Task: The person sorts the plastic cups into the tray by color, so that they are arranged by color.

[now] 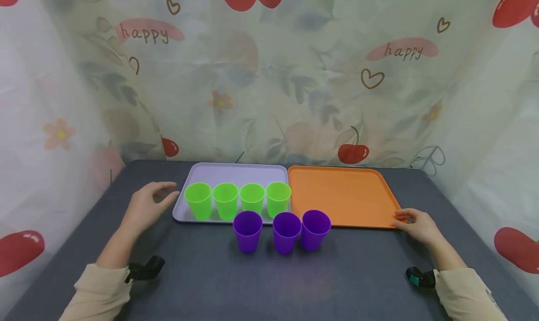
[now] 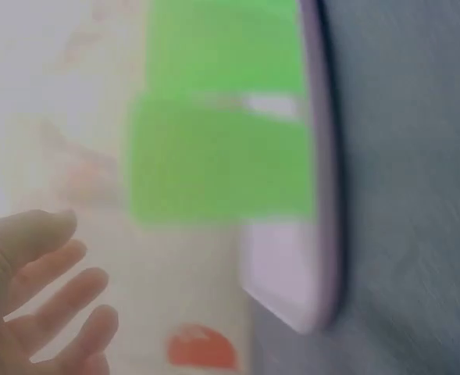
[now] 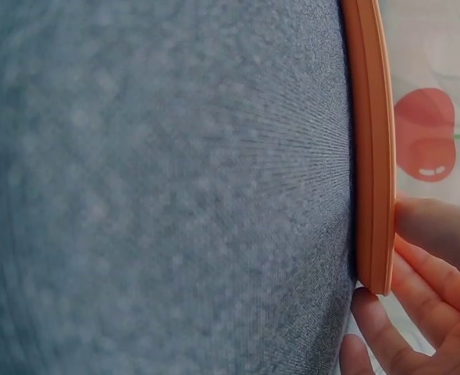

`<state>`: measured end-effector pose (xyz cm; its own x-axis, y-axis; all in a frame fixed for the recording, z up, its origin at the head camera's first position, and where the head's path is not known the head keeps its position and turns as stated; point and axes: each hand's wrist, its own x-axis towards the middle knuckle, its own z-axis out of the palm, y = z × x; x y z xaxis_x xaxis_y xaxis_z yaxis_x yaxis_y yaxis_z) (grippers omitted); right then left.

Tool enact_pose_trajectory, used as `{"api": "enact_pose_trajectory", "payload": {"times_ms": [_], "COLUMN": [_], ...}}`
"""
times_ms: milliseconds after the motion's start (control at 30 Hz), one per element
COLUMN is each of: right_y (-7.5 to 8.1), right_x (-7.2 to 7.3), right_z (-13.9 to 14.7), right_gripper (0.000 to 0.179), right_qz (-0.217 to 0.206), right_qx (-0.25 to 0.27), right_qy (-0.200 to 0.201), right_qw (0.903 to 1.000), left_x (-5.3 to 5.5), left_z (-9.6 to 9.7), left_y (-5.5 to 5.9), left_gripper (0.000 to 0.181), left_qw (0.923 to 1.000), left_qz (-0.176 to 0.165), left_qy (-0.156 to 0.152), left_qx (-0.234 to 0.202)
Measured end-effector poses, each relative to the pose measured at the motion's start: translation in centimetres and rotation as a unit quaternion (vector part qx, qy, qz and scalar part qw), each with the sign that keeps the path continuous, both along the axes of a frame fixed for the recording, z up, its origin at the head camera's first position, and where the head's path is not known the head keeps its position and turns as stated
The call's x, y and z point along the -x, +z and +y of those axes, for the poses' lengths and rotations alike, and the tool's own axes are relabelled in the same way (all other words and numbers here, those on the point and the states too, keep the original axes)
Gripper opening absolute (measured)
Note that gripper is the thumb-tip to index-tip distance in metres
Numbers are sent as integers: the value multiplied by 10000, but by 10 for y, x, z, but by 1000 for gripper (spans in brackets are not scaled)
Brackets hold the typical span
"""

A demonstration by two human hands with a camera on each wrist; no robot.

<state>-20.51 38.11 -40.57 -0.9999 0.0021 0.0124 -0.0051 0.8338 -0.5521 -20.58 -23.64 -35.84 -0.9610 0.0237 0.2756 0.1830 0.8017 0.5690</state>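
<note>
My left hand (image 1: 149, 204) hovers beside the left end of a lilac tray (image 1: 244, 170), fingers relaxed and holding nothing. In the left wrist view its fingers are apart from the nearest green cup (image 2: 222, 164). Several bright green cups (image 1: 198, 200) stand in a row along the tray's front side. My right hand (image 1: 417, 225) pinches the front right corner of an orange tray (image 1: 341, 190). In the right wrist view the thumb lies at the orange rim (image 3: 374, 156), with other fingers around the corner. Three purple cups (image 1: 247, 232) stand upright on the table before the trays.
The two trays lie side by side on a dark grey table (image 1: 252, 288). A patterned curtain (image 1: 269, 77) with cherries and hearts hangs behind and at both sides. Thin looped cords (image 1: 431, 157) show at the table's back right corner.
</note>
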Motion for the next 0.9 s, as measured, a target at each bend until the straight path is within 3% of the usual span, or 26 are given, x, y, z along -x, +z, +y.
{"api": "enact_pose_trajectory", "payload": {"times_ms": [133, 233, 400, 533, 700, 900], "right_y": [0, 0, 0, -1, -1, -2], "right_x": [0, 0, 0, 0, 0, 1], "right_z": [0, 0, 0, -1, -1, 0], "right_gripper": [46, 46, 45, 46, 46, 46], "right_qz": [-58, -67, -88, -102, -105, -97], "right_qx": [11, 5, 44, 89, 106, 135], "right_qy": [-71, -100, -127, -126, -132, -134], "right_qw": [10000, 9999, 9999, 9998, 9998, 9998], "left_x": [-13, -19, -24, -28, -31, -32], "left_z": [25, 44, 73, 92, 108, 117], "left_y": [18, 23, 19, 10, -2, -11], "left_gripper": [33, 30, 33, 45, 61, 69], "left_qw": [9985, 9956, 9873, 9806, 9778, 9791], "left_qz": [400, 547, 429, 120, -328, -240], "left_qy": [-358, -746, -1525, -1954, -2069, -2020], "left_qx": [-89, -123, -129, -77, -34, 8]}}
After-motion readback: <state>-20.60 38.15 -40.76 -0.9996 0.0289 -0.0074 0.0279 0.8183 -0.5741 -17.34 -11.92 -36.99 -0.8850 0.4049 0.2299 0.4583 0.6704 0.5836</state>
